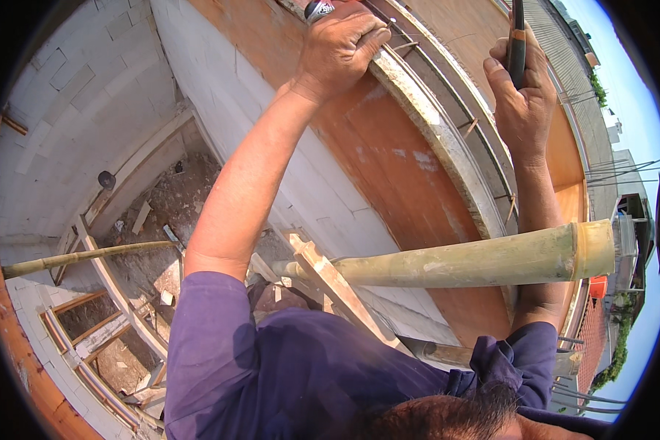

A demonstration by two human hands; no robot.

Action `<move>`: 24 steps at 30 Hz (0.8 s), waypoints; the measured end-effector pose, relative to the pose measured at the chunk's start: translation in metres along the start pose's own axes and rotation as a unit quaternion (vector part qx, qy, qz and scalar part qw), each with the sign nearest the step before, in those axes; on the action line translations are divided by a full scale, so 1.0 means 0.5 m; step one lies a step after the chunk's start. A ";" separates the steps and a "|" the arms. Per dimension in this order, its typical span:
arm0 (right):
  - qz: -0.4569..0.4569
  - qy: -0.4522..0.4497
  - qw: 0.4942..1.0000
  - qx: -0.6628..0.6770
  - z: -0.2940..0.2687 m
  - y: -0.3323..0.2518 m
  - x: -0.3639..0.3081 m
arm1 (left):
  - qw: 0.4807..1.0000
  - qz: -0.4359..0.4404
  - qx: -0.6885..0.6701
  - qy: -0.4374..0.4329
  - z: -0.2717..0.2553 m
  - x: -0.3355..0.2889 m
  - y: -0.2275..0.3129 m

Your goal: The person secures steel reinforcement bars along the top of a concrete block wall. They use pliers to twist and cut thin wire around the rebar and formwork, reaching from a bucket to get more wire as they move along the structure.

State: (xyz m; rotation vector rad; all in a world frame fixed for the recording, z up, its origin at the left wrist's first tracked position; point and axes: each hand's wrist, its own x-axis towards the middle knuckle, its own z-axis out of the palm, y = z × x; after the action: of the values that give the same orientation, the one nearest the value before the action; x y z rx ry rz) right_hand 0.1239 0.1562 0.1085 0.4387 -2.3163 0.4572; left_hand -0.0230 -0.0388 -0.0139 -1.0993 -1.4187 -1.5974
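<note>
My left hand [342, 51] is closed at the top edge of a curved wooden formwork panel [440, 139]. Beside its knuckles shows part of a small red and silver object [319, 10]; whether my fingers grip it is hidden. A thin nail [391, 24] sticks up next to my thumb. Raised on the right, my right hand [524, 95] wraps round a black tool handle [518, 59] with an orange band. The upper end of that tool lies outside the picture, so its kind does not show.
A thick bamboo pole [477, 257] crosses in front of my body, beside a wooden batten [337, 282]. Rods [471, 128] span the narrow gap between panels. Far below on the left lies a debris-strewn floor [143, 213] between white block walls [81, 95]. A thinner bamboo pole [88, 257] crosses there.
</note>
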 end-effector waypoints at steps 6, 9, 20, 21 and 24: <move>-0.035 -0.124 0.984 -0.123 -0.001 0.004 0.002 | 1.000 -0.001 -0.001 0.009 0.001 0.002 0.010; 0.070 0.002 0.997 -0.016 -0.015 0.022 -0.009 | 1.000 -0.025 -0.001 0.013 0.003 -0.002 0.012; 0.066 -0.030 0.995 -0.063 0.003 0.005 -0.018 | 1.000 -0.007 0.004 0.030 0.003 -0.002 0.009; 0.058 -0.060 0.993 -0.088 0.011 -0.004 -0.027 | 1.000 -0.006 0.007 0.029 0.005 0.000 0.010; 0.051 -0.167 0.972 -0.155 0.022 -0.009 -0.031 | 0.999 0.007 0.012 0.039 0.009 0.004 0.010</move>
State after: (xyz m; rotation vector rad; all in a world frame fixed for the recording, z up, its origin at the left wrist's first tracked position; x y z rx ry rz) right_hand 0.1300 0.1500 0.0906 0.2585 -2.6863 0.0652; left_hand -0.0188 -0.0350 -0.0099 -1.0193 -1.3732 -1.5917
